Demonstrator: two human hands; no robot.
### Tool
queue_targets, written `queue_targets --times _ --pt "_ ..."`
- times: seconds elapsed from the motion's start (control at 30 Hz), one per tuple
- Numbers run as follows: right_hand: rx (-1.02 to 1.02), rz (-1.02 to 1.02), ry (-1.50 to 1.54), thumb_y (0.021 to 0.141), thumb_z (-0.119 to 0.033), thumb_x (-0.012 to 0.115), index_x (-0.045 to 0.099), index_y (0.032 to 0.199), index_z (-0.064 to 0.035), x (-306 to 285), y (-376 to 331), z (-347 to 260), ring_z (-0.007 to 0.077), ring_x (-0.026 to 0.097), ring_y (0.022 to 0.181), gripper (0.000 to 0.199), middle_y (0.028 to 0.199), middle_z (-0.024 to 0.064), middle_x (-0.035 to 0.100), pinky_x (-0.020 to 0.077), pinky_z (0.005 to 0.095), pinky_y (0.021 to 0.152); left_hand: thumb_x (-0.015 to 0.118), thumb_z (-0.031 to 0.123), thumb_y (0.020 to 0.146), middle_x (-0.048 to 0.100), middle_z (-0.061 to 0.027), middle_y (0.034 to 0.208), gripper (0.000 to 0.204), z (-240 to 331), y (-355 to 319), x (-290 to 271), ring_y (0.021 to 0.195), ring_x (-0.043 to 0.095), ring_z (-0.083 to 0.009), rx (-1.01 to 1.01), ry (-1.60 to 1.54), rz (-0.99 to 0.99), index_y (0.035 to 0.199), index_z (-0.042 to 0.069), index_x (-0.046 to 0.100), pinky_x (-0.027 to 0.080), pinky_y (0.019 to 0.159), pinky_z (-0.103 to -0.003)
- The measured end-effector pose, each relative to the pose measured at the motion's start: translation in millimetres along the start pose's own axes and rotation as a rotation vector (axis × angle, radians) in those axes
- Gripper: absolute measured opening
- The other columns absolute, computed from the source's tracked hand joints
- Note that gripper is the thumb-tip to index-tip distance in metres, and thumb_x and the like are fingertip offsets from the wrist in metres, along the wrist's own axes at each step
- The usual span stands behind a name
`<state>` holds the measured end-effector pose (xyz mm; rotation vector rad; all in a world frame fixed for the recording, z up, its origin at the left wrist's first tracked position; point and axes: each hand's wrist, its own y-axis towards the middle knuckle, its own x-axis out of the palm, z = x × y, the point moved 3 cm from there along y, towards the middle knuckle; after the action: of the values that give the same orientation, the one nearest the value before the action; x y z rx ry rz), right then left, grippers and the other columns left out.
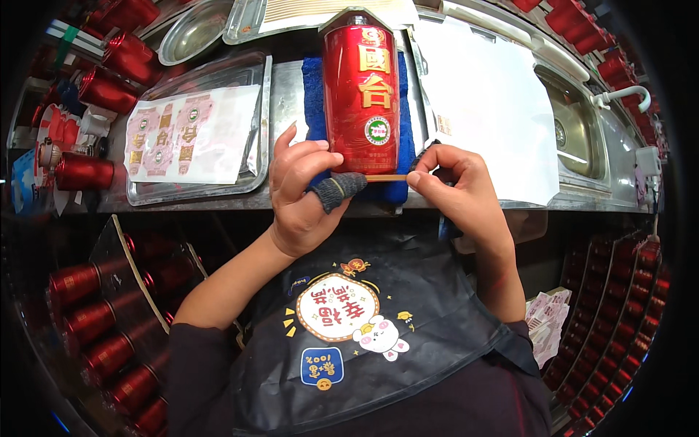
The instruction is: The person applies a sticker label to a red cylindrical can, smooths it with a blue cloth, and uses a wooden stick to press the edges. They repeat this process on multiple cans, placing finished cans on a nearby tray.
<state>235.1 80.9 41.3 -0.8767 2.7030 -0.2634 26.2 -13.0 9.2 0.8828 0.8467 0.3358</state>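
A glossy red bottle (360,95) with raised gold characters and a round green-and-white emblem is on a blue cloth (313,95), its lower end toward me. Just at that end, my right hand (462,182) pinches a thin tan stick (386,178), which looks wooden. My left hand (302,189) has its fingers spread beside the bottle's lower left. Its thumb, in a dark grey knitted cover (338,191), meets the stick's left end. Dark fabric also shows at my right index finger. Whether the stick touches the bottle, I cannot tell.
Pink and gold decals on a white sheet (193,135) lie over a clear tray (258,138) at left. Large white paper (491,109) covers the counter at right, before a sink (579,135). A metal bowl (193,33) stands far left. Red bottles (84,171) crowd both sides.
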Motion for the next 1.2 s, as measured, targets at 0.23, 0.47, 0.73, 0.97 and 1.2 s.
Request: queue_targets --times 0.23,0.47,0.73,0.97,1.2 --pt "0.001 0.01 0.01 0.088 -0.012 0.074 0.065 0.083 -0.0027 3 6 9 0.0015 0.05 0.07 0.014 0.077 -0.0054 0.06 0.0396 0.019 0.062 0.072 0.013 0.063 0.066 -0.0037 0.103 0.019 11 41 11 0.109 0.063 -0.0249 0.222 0.015 -0.158 0.066 0.01 0.053 0.045 0.107 -0.06" --pt "-0.001 -0.05 0.025 0.087 -0.011 0.074 0.065 0.082 -0.0019 9 2 -2 0.0028 0.053 0.072 0.014 0.078 -0.0034 0.062 0.0419 0.0199 0.064 0.089 0.002 0.067 0.067 -0.0047 0.117 0.044 -6 3 7 0.115 0.065 -0.0324 -0.004 -0.07 -0.012 0.104 0.017 0.069 0.039 0.113 -0.061" --pt "-0.059 -0.011 -0.002 0.087 -0.01 0.073 0.064 0.082 -0.0015 0 -8 -12 0.0032 0.052 0.071 0.014 0.077 -0.0034 0.06 0.0406 0.0203 0.064 0.089 0.003 0.068 0.067 -0.006 0.119 0.045 -8 -2 2 0.115 0.065 -0.0324 -0.1 -0.091 -0.01 0.107 0.014 0.069 0.038 0.113 -0.062" --pt "0.0 0.004 -0.012 0.088 -0.011 0.073 0.064 0.083 -0.0018 -2 3 4 0.002 0.051 0.071 0.014 0.076 -0.004 0.06 0.0401 0.0198 0.064 0.084 0.011 0.069 0.071 -0.0041 0.114 0.019 1 25 3 0.116 0.065 -0.0284 0.099 0.025 -0.116 0.079 0.013 0.068 0.039 0.111 -0.06" --pt "-0.004 -0.039 -0.051 0.088 -0.012 0.074 0.065 0.084 -0.0014 5 8 8 0.0017 0.053 0.072 0.014 0.078 -0.0031 0.062 0.0423 0.0198 0.065 0.085 0.005 0.066 0.071 -0.0045 0.113 0.025 -4 15 7 0.118 0.065 -0.0301 0.026 -0.04 -0.019 0.083 0.012 0.069 0.039 0.112 -0.06"
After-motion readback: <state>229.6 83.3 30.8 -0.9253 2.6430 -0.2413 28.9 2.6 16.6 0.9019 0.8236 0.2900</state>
